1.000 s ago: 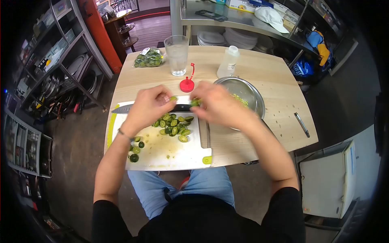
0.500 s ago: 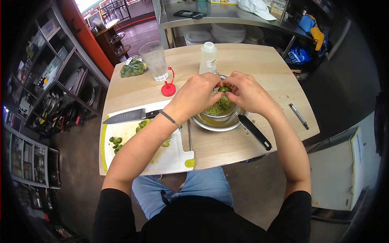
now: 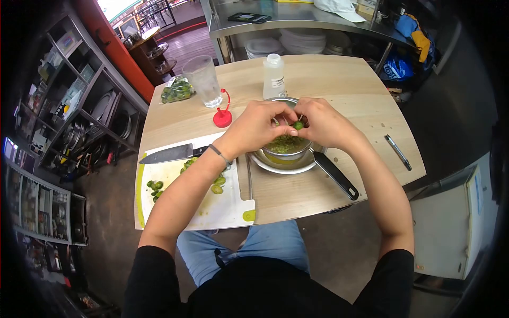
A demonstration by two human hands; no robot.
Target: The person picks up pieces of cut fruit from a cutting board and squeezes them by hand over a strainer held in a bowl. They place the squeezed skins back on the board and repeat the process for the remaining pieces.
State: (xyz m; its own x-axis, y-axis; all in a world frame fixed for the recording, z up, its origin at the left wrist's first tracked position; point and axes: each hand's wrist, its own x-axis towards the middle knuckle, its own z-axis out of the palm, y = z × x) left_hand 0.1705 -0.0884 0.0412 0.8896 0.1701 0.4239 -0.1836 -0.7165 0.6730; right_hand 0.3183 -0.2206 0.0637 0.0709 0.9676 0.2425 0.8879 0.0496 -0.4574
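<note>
Hands unmoved — green fruit [image 3: 298, 125] pinched over strainer [image 3: 286, 153], table edge near

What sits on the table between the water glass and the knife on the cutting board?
In the head view, the red cap with its looped tether lies between the glass and the knife; otherwise it is bare wooden table.

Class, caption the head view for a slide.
Both hands squeeze a small green citrus half over a metal strainer beside a white cutting board.
</note>
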